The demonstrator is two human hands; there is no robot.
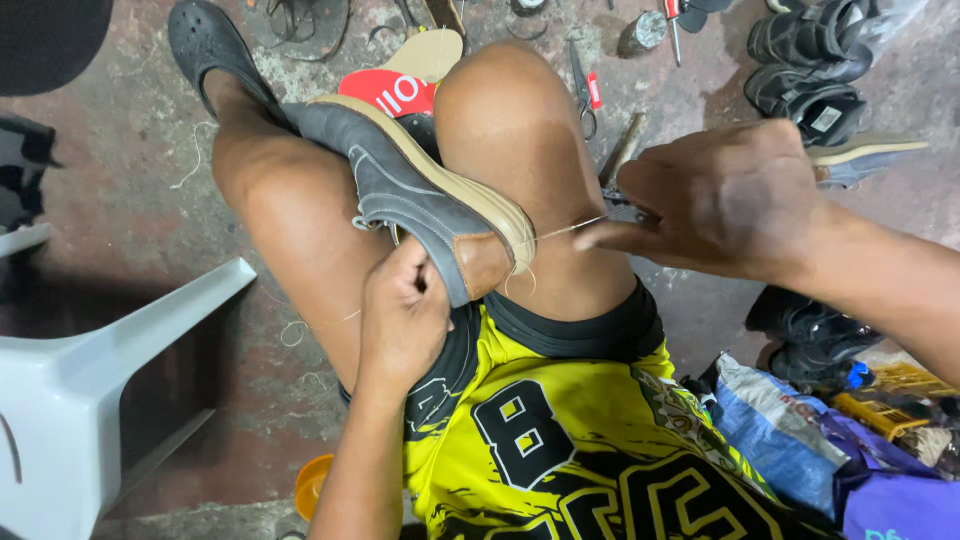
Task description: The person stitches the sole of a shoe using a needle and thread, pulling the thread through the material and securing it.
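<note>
Grey leather shoe with tan rubber sole point(420, 195) wedged between bare knees, heel steadied by left hand point(403, 315), fingers curled shut on it; right hand point(725, 200) pinching taut pale thread point(560, 231) and a small metal tool. Probably stiff-soled, light, best gripped at heel. Stained concrete floor point(130, 150), black sandals point(815, 60), white plastic chair point(90, 390)

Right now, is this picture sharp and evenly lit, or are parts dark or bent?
Head view: the shoe between the knees and the left hand are sharp and softly lit; the right hand looms large near the lens; the floor falls dark toward the left corners; no strong glare.
</note>
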